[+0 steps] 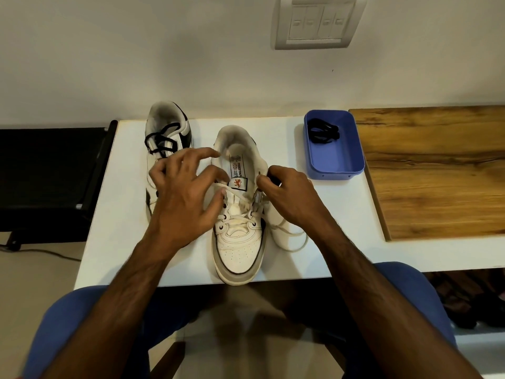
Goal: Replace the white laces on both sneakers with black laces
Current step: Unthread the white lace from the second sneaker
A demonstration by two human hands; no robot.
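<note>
- The person's knees in blue trousers (90, 318) filled the bottom of the view, with both bare forearms reaching forward over the near edge of the white desk (123, 242).
- The near sneaker (240, 242) stood on the desk with its toe pointing toward the person and slightly overhanging the near edge, heel toward the wall, so its long axis ran near to far.
- A white lace (240, 214) was threaded through its lower eyelets; a loose length of it lay looped on the desk just right of the shoe.
- The left hand (185, 198) hovered over the sneaker's left side with fingers spread and loosely bent, a fingertip touching the lace near the upper eyelets; it gripped nothing visible.
- The right hand (287, 192) had its fingers curled at the sneaker's upper right eyelets, pinching the white lace there.
- The far sneaker (166, 143), partly hidden behind the left hand, lay parallel on the left, heel toward the wall, already carrying a black lace (158, 140).
- To the right, a blue plastic tray (336, 162) held a coiled black lace (323, 132) in its far end.
- A wooden board (437, 170) lay right of the tray.
- On the wall behind, a switch plate (318, 21) was mounted.
</note>
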